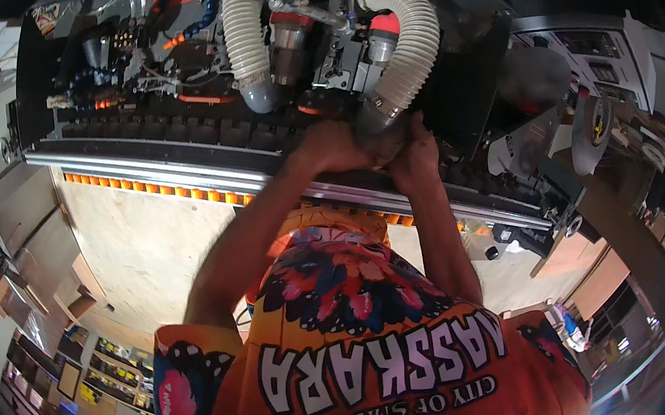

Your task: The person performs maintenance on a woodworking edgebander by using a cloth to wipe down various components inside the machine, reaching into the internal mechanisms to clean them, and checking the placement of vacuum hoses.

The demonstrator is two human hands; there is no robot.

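Observation:
Both my hands reach into the machine at the lower end of the right ribbed hose (pixel 411 47). My left hand (pixel 332 148) is closed against the left side of the grey hose cuff (pixel 379 117). On the other side, my right hand (pixel 418 151) has its fingers bent around the cuff's lower part. Shadow and the hands themselves hide the fingertips and the cuff's underside. A metal clamp band (pixel 381 104) circles the hose just above the cuff. Left of it is a machine head block (pixel 339 66), with a red-topped motor (pixel 383 28) beside it.
A second ribbed hose (pixel 245 33) ends in a grey cuff to the left. Below my forearms runs a long metal rail (pixel 172 166) with a row of orange rollers (pixel 151 185). A pale wooden board (pixel 135 238) lies under it. A control panel (pixel 596 54) stands at the right.

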